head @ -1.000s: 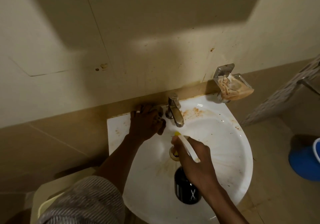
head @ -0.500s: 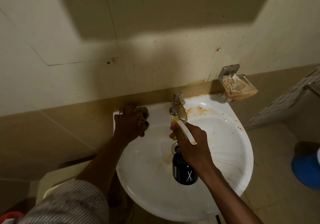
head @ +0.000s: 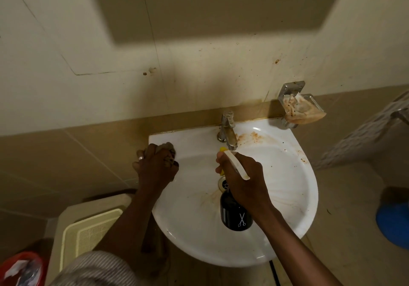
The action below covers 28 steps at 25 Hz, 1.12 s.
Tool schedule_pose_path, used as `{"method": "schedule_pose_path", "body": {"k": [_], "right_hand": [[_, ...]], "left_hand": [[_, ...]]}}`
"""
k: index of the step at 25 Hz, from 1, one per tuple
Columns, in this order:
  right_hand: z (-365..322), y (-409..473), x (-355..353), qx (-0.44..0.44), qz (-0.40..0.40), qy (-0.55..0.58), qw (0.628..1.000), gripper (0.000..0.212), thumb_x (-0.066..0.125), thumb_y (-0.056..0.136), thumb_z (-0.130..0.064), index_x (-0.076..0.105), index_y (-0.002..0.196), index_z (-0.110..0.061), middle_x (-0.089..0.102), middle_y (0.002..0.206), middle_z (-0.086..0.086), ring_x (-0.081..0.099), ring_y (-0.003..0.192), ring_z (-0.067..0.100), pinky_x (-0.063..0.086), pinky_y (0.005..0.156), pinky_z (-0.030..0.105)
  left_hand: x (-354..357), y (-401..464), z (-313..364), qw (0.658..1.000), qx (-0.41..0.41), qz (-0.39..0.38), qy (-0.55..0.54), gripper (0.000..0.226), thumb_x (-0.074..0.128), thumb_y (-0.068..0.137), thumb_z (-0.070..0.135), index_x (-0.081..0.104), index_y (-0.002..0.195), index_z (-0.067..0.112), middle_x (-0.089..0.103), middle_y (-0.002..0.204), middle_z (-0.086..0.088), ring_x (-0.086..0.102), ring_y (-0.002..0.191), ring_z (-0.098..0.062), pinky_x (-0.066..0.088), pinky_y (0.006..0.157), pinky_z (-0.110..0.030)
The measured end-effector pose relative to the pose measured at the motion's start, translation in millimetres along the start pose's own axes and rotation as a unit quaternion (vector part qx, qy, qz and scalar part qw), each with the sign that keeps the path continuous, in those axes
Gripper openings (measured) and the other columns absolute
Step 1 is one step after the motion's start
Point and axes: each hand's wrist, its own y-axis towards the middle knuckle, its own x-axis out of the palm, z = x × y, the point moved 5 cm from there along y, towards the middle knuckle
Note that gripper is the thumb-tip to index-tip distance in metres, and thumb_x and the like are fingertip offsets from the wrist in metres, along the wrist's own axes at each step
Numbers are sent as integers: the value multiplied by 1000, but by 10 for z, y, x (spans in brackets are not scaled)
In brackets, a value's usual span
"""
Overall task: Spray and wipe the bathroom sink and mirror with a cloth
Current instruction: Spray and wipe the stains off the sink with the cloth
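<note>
A white wall-hung sink point(head: 294, 188) carries brown stains beside its metal tap point(head: 228, 130) and around the drain point(head: 223, 184). My left hand point(head: 156, 166) presses a crumpled dark cloth point(head: 169, 147) onto the sink's back left rim. My right hand point(head: 243, 179) grips a black spray bottle point(head: 235, 215) over the bowl, its yellow nozzle point(head: 222, 149) pointing toward the tap. No mirror shows in this view.
A stained soap dish point(head: 301, 108) on a metal bracket juts from the wall right of the tap. A cream bin with a mesh lid point(head: 88, 234) stands lower left, a red bag point(head: 22, 268) beside it. A blue bucket point(head: 394, 223) sits at the right edge.
My left hand has slid the cloth leftward from beside the tap to the sink's back left corner. My right hand with the bottle has edged closer to the tap.
</note>
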Motion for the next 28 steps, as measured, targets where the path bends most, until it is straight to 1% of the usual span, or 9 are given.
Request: {"method": "schedule_pose_path", "body": {"k": [6, 9, 12, 15, 18, 21, 23, 25, 28], "right_hand": [[-8, -64, -2, -24, -15, 21, 999, 36, 58, 103, -40, 78, 89, -14, 77, 75, -3, 73, 72, 9, 60, 69, 34], [-6, -116, 16, -27, -24, 34, 999, 33, 60, 103, -38, 78, 89, -14, 77, 74, -3, 73, 71, 9, 58, 67, 30], [-12, -155, 0, -21, -32, 53, 998, 32, 60, 102, -39, 78, 87, -17, 77, 72, -3, 73, 69, 8, 55, 63, 22], [16, -109, -12, -20, -26, 50, 998, 32, 59, 103, -40, 78, 88, -19, 78, 73, -5, 74, 73, 9, 57, 68, 26], [55, -71, 6, -23, -23, 43, 999, 32, 59, 103, -40, 78, 88, -19, 78, 73, -6, 74, 73, 8, 57, 68, 24], [100, -57, -6, -23, -27, 37, 999, 32, 59, 103, -40, 78, 88, -19, 77, 74, -8, 74, 73, 2, 54, 64, 12], [140, -40, -23, -6, -25, 23, 999, 33, 58, 103, -42, 78, 88, -20, 78, 75, -8, 72, 74, -1, 50, 64, 7], [174, -15, -53, 15, -22, 15, 1000, 34, 57, 103, -43, 78, 88, -21, 78, 75, -7, 71, 73, 0, 49, 62, 6], [205, -4, -41, 19, -21, 23, 999, 31, 57, 103, -40, 79, 92, -20, 78, 77, -7, 70, 73, -1, 48, 61, 5]], "left_hand": [[-53, -450, -98, 999, -24, 18, -34, 54, 78, 69, 30, 63, 121, 32, 51, 116, 0, 40, 104, -34, 48, 83, -52], [-26, -586, -180, 996, -58, -46, -52, 53, 73, 68, 34, 61, 119, 40, 49, 115, 4, 44, 107, -33, 46, 90, -47], [-153, -669, -273, 977, -101, -94, -160, 42, 74, 57, 36, 65, 97, 43, 48, 99, 6, 59, 97, -33, 53, 87, -43], [-452, -525, -256, 960, -135, -33, -241, 33, 88, 62, 22, 64, 79, 35, 55, 100, -8, 61, 96, -33, 57, 82, -45], [-591, -64, -26, 972, -53, -18, -227, 40, 86, 66, 30, 72, 104, 26, 57, 113, -7, 56, 106, -27, 52, 92, -42], [-393, 408, 213, 968, 7, -83, -236, 43, 78, 64, 28, 72, 106, 26, 56, 130, -4, 53, 119, -28, 43, 108, -44], [-164, 558, 308, 978, 58, -139, -143, 43, 76, 75, 21, 69, 117, 29, 48, 144, 3, 40, 134, -29, 28, 115, -39], [-13, 583, 271, 983, 78, -142, -83, 44, 74, 80, 25, 67, 122, 35, 42, 144, 11, 28, 138, -26, 20, 112, -37], [58, 485, 73, 987, 25, -89, -129, 36, 75, 76, 34, 71, 111, 41, 44, 133, 15, 29, 134, -24, 18, 103, -33]]}}
